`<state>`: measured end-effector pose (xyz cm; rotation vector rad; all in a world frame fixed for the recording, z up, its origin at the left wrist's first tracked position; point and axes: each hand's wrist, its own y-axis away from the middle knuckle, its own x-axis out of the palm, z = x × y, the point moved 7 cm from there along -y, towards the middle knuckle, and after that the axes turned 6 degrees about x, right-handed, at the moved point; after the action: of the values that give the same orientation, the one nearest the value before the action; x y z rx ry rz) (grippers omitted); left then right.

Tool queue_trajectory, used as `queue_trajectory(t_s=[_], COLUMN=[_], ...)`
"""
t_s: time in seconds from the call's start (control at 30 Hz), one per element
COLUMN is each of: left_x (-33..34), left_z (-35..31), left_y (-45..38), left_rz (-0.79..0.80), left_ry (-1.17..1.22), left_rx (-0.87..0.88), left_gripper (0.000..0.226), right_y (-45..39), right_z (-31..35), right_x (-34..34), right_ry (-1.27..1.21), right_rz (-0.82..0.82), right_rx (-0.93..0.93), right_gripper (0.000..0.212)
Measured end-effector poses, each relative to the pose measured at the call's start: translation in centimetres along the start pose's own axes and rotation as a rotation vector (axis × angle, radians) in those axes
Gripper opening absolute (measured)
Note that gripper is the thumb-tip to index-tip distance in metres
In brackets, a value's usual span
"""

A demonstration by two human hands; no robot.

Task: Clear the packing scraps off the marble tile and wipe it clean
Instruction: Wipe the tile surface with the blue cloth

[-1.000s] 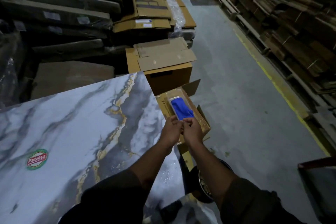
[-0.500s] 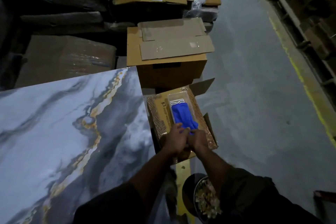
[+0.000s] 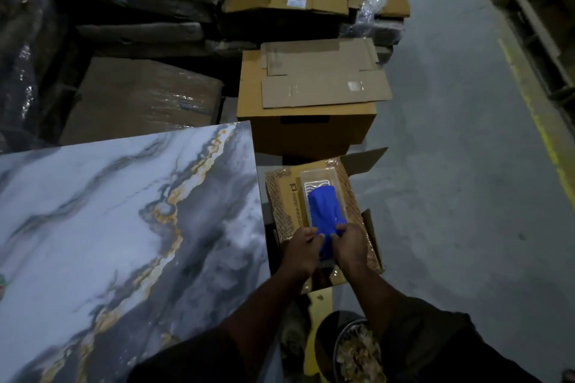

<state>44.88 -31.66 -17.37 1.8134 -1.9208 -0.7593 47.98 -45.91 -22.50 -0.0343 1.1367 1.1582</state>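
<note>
Both your hands are on the blue cloth (image 3: 325,214) over the open carton (image 3: 357,246): your left hand (image 3: 303,250) pinches its near left edge, your right hand (image 3: 350,246) curls tight on the right edge. The marble tile (image 3: 124,221) lies just left of the carton, untouched.

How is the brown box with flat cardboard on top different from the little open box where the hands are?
The big closed box stands farther away, its top covered by flattened cardboard sheets. The small open box has its flaps spread and holds a blue cloth, which the left hand and right hand grip. Both are brown cardboard on the floor beside the marble tile.
</note>
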Motion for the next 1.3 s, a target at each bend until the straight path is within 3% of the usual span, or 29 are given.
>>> queue_trajectory(t_s=[0.13, 0.3, 0.43, 0.5, 0.57, 0.63, 0.7, 0.8, 0.87, 0.97, 1.03, 1.2, 1.3], left_x=[-0.6, -4.0, -10.3, -13.9, -17.3, -20.8, -24.4, -29.6, -32.7, -36.7, -39.2, -43.6, -45.1], left_z=[-2.4, -7.1, -11.2, -12.2, -12.7, -12.6, -11.8, -9.5, -7.8, -5.4, -4.0, -1.0, -0.3], left_y=[2.9, 7.2, 12.3, 14.8, 17.3, 20.3, 23.1, 27.3, 29.6, 32.6, 34.4, 37.4, 38.4], left_rz=[0.002, -0.068, -0.397, -0.438, -0.366, -0.272, -0.226, -0.183, -0.153, -0.148, -0.211, -0.351, -0.374], left_ry=[0.010, -0.038, -0.177, -0.163, -0.100, -0.058, -0.043, -0.023, -0.056, -0.090, -0.060, 0.112, 0.087], left_rx=[0.050, 0.305, 0.576, 0.677, 0.753, 0.780, 0.771, 0.745, 0.738, 0.745, 0.752, 0.700, 0.710], left_gripper=[0.036, 0.075, 0.054, 0.038, 0.024, 0.013, 0.018, 0.030, 0.027, 0.001, 0.017, 0.038, 0.045], right_y=[3.9, 10.2, 16.9, 20.4, 24.2, 28.3, 32.6, 39.3, 43.2, 47.3, 49.2, 52.7, 54.3], right_z=[3.0, 9.3, 13.7, 15.7, 17.6, 19.3, 20.4, 21.0, 21.0, 20.7, 20.4, 20.3, 21.3], right_x=[-4.0, -7.7, -10.1, -10.5, -10.5, -10.0, -8.7, -5.6, -3.2, -0.6, 1.0, 4.6, 5.1], right_ry=[-0.342, -0.674, -0.812, -0.858, -0.898, -0.889, -0.798, -0.571, -0.328, -0.226, -0.247, -0.330, -0.323], right_rz=[-0.095, -0.070, -0.048, -0.005, 0.047, 0.111, 0.176, 0.297, 0.282, 0.177, 0.212, 0.425, 0.382], right_rx=[0.093, -0.030, -0.187, -0.251, -0.339, -0.443, -0.540, -0.677, -0.783, -0.870, -0.888, -0.857, -0.859], right_gripper=[0.012, 0.023, 0.016, 0.014, 0.013, 0.016, 0.030, 0.056, 0.062, 0.041, 0.025, 0.011, 0.014])
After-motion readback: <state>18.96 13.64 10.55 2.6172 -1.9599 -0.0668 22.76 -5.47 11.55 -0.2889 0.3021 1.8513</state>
